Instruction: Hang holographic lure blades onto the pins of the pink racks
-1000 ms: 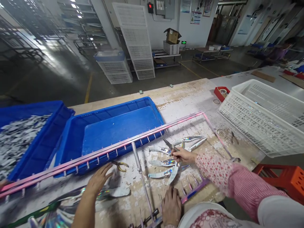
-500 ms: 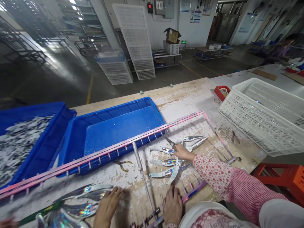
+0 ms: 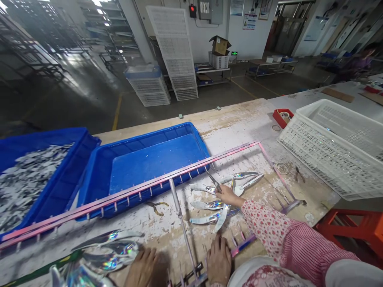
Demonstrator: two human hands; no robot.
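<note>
My right hand [image 3: 228,195], in a flowered sleeve, is closed on a pair of thin pliers [image 3: 213,180] whose tips point up toward the pink pegged rack bar [image 3: 167,175]. Several shiny holographic fish-shaped pieces [image 3: 208,205] lie under and around it. My left hand [image 3: 218,259] lies flat, fingers out, on the rack's near bar by a grey metal rod [image 3: 179,217]. Another person's bare hand [image 3: 146,268] rests at the near edge beside a heap of holographic pieces [image 3: 110,251].
A blue tray [image 3: 143,159] sits behind the bar, and a second blue tray [image 3: 26,179] with silver scraps is at the left. A white basket [image 3: 338,147] and red tape holder [image 3: 283,116] stand right. Yellow-handled pliers [image 3: 157,206] and small pliers [image 3: 299,174] lie on the table.
The other person's bare hand has drawn back from the yellow-handled pliers to the near edge. My right hand has shifted slightly with its pliers; my left hand has stayed put.
</note>
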